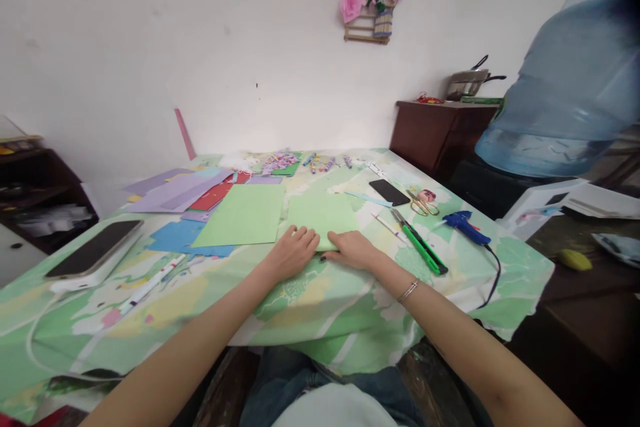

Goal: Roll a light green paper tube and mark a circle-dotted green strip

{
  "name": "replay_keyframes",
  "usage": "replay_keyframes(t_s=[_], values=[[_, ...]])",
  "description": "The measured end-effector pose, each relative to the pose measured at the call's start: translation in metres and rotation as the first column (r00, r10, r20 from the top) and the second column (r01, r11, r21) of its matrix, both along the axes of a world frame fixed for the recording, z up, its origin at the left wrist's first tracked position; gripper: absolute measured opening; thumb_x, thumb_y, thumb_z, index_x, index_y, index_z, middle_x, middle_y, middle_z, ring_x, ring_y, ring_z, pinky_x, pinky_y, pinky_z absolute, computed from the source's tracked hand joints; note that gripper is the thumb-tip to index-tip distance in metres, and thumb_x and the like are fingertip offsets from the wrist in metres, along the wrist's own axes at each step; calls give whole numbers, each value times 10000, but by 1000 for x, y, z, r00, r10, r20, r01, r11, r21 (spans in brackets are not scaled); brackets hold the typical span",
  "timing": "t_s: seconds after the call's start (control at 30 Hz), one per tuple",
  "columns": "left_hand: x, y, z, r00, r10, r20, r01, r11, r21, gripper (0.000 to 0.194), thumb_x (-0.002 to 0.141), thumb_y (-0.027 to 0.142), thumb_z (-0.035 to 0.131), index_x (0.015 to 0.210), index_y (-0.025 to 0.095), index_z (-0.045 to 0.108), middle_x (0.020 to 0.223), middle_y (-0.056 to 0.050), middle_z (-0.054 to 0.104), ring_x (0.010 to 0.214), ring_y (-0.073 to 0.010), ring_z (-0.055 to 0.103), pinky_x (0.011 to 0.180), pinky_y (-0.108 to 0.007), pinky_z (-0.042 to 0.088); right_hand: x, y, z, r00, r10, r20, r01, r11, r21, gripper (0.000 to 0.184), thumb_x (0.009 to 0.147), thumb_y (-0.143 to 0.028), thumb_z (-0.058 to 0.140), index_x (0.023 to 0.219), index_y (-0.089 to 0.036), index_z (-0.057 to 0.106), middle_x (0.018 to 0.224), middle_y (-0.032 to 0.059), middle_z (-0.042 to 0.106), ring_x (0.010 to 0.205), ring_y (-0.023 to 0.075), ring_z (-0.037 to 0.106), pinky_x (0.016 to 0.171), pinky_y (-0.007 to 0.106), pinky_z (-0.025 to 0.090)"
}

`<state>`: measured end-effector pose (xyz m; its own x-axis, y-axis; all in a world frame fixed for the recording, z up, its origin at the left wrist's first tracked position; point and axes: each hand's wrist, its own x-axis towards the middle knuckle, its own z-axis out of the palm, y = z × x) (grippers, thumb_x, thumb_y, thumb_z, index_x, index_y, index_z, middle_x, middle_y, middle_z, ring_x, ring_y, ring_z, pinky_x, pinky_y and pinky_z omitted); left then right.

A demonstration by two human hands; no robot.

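Observation:
A light green sheet of paper (323,212) lies on the table straight in front of me, its near edge turned up in a narrow fold. My left hand (295,250) presses on the left part of that edge with bent fingers. At the right part, my right hand (353,250) pinches the edge between thumb and fingers. Another light green sheet (245,213) rests flat to the left, close to my left hand. On the right, nearest to my right hand, are a white pen (390,227) and a green box cutter (420,242).
Coloured papers (180,193) are piled at left, near a phone (95,248) on a white box. Toward the right lie a black phone (389,191), scissors (424,203) and a blue glue gun (466,227) with a cord. A large water bottle (565,87) stands beyond the table's right edge.

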<state>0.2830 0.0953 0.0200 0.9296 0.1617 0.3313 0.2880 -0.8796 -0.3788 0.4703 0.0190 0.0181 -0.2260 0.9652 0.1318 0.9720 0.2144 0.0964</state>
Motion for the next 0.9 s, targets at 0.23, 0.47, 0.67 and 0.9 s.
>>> replay_keyframes(t_s=[0.23,0.47,0.67,0.9], values=[[4,1,-2,1000,-6,3,6,995,97,286,933,177,269,911,125,549,861,-128,559,803,-249,492,655,-377,321,6,4,3,998,-9,-66,9,1000,10,385,845,-537,453,970,-175,482,796,80,648,694,221,580,546,276,257],[8,11,-8,999,42,1,-42,996,75,319,946,298,277,816,140,522,764,-104,532,719,-228,489,563,-331,304,-6,0,10,999,-42,26,33,954,298,158,822,-299,560,860,-148,531,906,124,563,916,260,465,706,327,315],[8,12,-9,990,138,-40,-135,989,60,408,945,396,233,839,129,522,729,-93,556,688,-231,543,513,-305,312,-9,4,2,991,-21,135,-16,963,270,173,881,-306,477,863,-141,526,854,109,559,857,242,484,666,319,336],[13,9,-3,966,197,-167,-221,966,-135,452,924,476,265,931,114,535,770,-110,633,675,-249,615,528,-302,363,-8,0,0,991,-64,117,46,988,147,320,903,-437,374,950,-148,503,881,116,602,827,239,553,628,305,369]])
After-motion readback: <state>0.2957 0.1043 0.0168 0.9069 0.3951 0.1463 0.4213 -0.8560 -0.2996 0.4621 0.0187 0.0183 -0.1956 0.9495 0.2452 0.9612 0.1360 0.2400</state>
